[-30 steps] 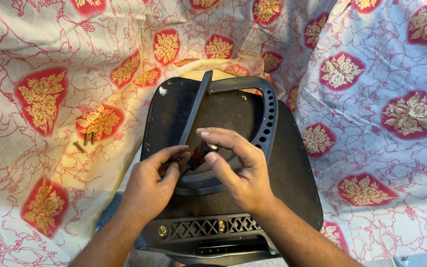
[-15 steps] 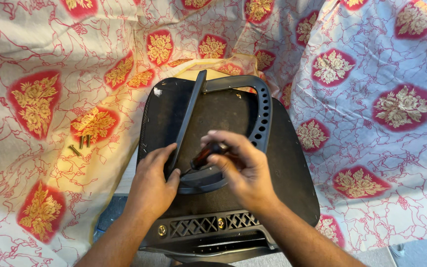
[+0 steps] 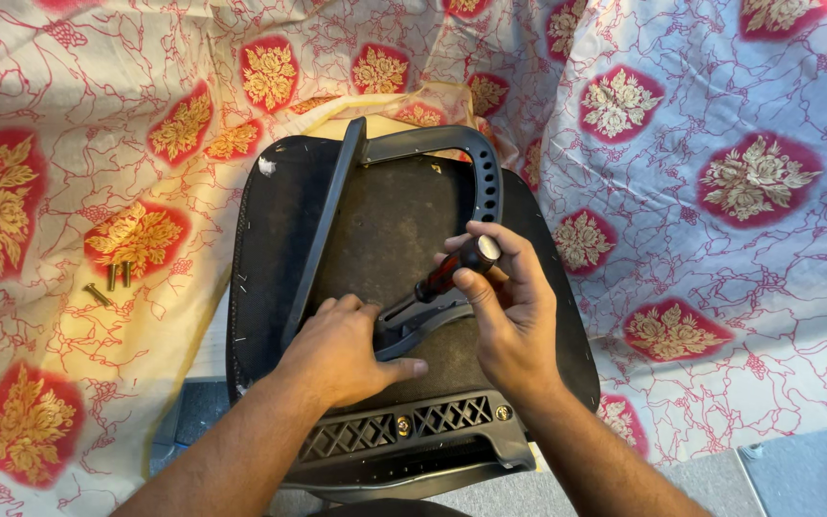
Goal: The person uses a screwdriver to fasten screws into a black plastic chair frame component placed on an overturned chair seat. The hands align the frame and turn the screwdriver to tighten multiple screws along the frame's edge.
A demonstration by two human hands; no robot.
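Observation:
An upturned black chair seat (image 3: 270, 239) lies on a patterned cloth, its brown underside facing me. A black plastic armrest frame (image 3: 476, 153) curves over it. My right hand (image 3: 514, 306) grips a screwdriver (image 3: 452, 268) with a red and black handle, its tip angled down-left onto the frame's lower bracket. My left hand (image 3: 337, 349) presses flat on that bracket, thumb stretched out along its edge; the hand hides the screwdriver's tip.
Several loose brass screws (image 3: 112, 280) lie on the cloth at left. A slotted black bracket (image 3: 404, 431) with two brass bolts runs along the seat's near edge. The red-and-gold floral cloth (image 3: 720, 191) covers the surface all around. Grey floor (image 3: 796, 474) shows at bottom right.
The view has shifted slightly. My right hand has moved up on the screwdriver handle, which now stands out clearly; the left hand has slid down onto the bracket.

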